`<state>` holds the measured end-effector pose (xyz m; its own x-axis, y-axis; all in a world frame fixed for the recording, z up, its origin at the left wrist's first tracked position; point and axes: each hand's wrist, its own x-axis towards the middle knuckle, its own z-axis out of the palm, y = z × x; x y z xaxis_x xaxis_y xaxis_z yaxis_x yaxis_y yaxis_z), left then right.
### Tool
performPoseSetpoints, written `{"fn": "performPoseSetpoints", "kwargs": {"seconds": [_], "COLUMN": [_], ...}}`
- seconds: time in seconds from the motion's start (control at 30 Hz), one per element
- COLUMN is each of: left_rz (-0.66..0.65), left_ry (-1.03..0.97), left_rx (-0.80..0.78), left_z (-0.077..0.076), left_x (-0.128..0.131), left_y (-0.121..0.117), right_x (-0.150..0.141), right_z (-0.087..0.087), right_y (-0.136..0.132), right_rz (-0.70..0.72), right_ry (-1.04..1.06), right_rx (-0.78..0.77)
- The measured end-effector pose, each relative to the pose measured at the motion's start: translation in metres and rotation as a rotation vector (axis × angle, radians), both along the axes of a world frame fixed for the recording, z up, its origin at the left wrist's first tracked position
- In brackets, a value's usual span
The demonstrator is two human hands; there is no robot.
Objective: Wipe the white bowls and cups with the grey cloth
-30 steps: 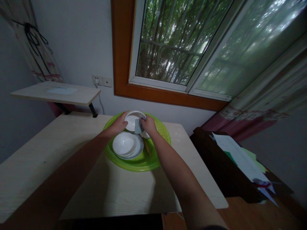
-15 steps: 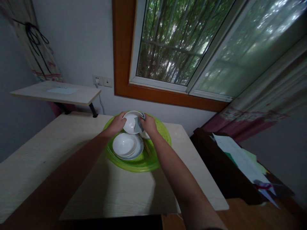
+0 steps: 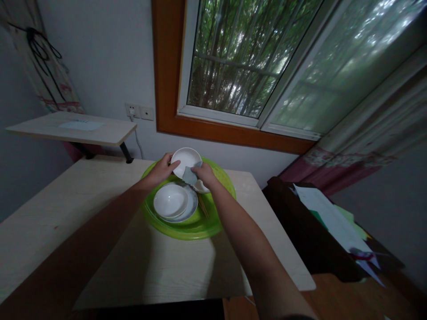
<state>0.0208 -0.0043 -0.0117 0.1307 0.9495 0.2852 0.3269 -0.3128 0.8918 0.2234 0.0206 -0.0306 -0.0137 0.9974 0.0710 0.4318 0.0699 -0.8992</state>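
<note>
Tilted above a round green basin, a white bowl is gripped at its left rim by my left hand, thumb inside. My right hand pinches a grey cloth against the bowl's lower right side. Below, another white bowl rests on a white plate in the basin. To their right lie wooden chopsticks. A further white dish shows partly beneath my right hand; its shape is mostly hidden.
The basin stands on a pale wooden table. A raised shelf with a sheet of paper is at the left. Behind are a wall socket and a window with an orange-brown frame. Dark furniture bearing papers stands at the right.
The grey cloth has moved from the bowl's right rim down to its lower right side. The bowl now tilts more toward me, and my left thumb reaches further inside it.
</note>
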Motion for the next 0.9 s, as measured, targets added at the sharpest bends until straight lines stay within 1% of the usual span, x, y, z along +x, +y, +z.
{"fn": "performPoseSetpoints", "kwargs": {"seconds": [0.07, 0.13, 0.2, 0.23, 0.27, 0.33, 0.47, 0.57, 0.63, 0.7, 0.77, 0.83, 0.9], "left_rz": [-0.042, -0.056, -0.047, -0.039, -0.017, 0.001, 0.004, 0.004, 0.015, 0.024, 0.033, 0.054, 0.093], "left_ry": [-0.025, 0.002, 0.048, 0.075, 0.088, 0.105, 0.208, 0.334, 0.421, 0.497, 0.538, 0.525, 0.453], "left_rx": [-0.005, -0.028, -0.038, -0.017, 0.005, 0.024, 0.076, 0.169, 0.224, 0.256, 0.270, 0.272, 0.253], "left_z": [0.000, -0.001, -0.003, -0.004, -0.004, -0.005, -0.005, -0.007, -0.010, -0.013, -0.012, -0.009, -0.004], "left_x": [0.003, 0.004, 0.003, 0.003, 0.002, 0.000, -0.002, -0.003, -0.003, -0.003, -0.002, -0.001, 0.001], "left_y": [-0.001, -0.001, 0.000, 0.001, 0.002, 0.003, 0.003, 0.003, 0.004, 0.005, 0.004, 0.003, 0.000], "right_x": [-0.001, -0.004, -0.008, -0.009, -0.010, -0.010, -0.005, -0.002, -0.001, -0.002, -0.003, -0.003, -0.004], "right_z": [0.001, 0.003, 0.004, 0.005, 0.006, 0.006, 0.010, 0.014, 0.017, 0.021, 0.023, 0.021, 0.016], "right_y": [0.000, -0.002, -0.005, -0.007, -0.007, -0.008, -0.006, -0.008, -0.012, -0.016, -0.017, -0.016, -0.010], "right_rz": [-0.016, 0.002, 0.022, 0.029, 0.031, 0.014, -0.040, -0.029, -0.007, 0.015, 0.019, -0.002, -0.038], "right_ry": [0.098, 0.183, 0.206, 0.186, 0.144, -0.005, -0.356, -0.527, -0.615, -0.678, -0.694, -0.647, -0.538], "right_rx": [0.004, -0.017, -0.056, -0.070, -0.073, -0.035, 0.163, 0.297, 0.343, 0.358, 0.361, 0.359, 0.337]}}
